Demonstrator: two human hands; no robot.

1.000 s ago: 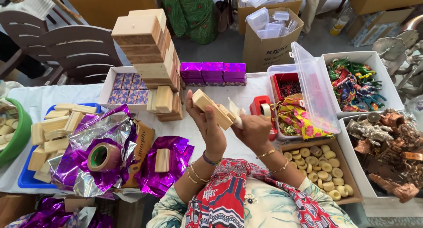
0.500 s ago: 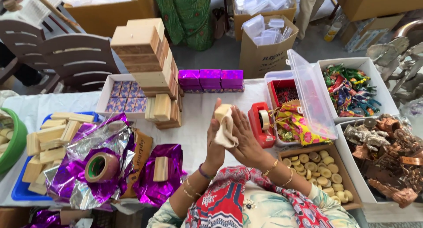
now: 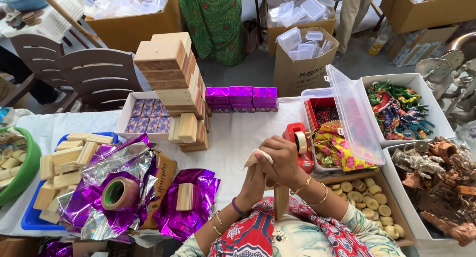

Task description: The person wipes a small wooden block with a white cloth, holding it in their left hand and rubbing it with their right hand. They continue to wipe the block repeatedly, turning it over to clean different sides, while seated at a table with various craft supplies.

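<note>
My two hands meet low over the white-covered table [image 3: 233, 138]. A pale wooden block [image 3: 281, 201] stands upright between them, its lower end showing below my wrists. My left hand [image 3: 254, 185] grips the block from the left. My right hand [image 3: 283, 160] is closed over the block's top with a white cloth [image 3: 257, 157] pressed against it. The upper part of the block is hidden by my fingers.
A red tape dispenser [image 3: 299, 140] sits just behind my hands. Purple foil [image 3: 186, 207] with a small block lies to the left, beside a tape roll [image 3: 119, 192]. A tall stack of wooden blocks [image 3: 171, 73], purple boxes [image 3: 242, 96] and trays of figurines [image 3: 396, 110] ring the table.
My hands have come down and toward me with the block. The block has turned from slanted to upright, and the cloth now covers its top.
</note>
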